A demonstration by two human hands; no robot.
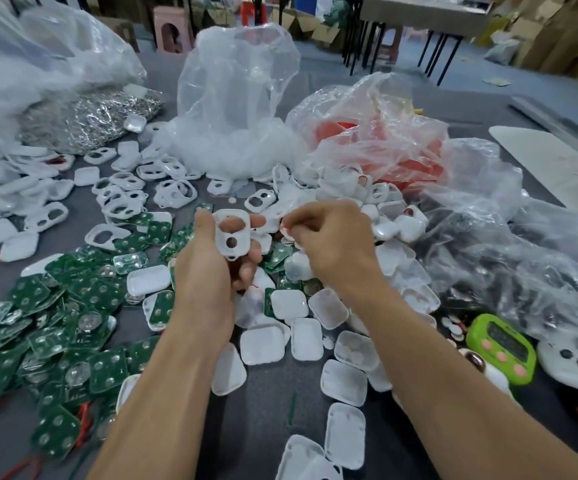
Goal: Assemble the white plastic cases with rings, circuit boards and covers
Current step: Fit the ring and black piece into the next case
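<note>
1. Far left on the grey tabletop: clear bags, a rings heap and green boards.
2. The left grip holds a white case above the middle pile.
3. The right grip pinches a red-edged part.
4. Covers lie beneath; a timer sits to the right.
5. At the back of the room: tables and boxes.

Both bare forearms are extended from the lower edge toward the centre, the left forearm from 7 o'clock and the right forearm from 5 o'clock. The left hand is held with its back to the camera, and a white case is gripped between thumb and curled fingers. The right hand, just beside it at 3 o'clock, is curled, and a small white-and-red piece is pinched at fingertips directed to 9 o'clock.
</note>
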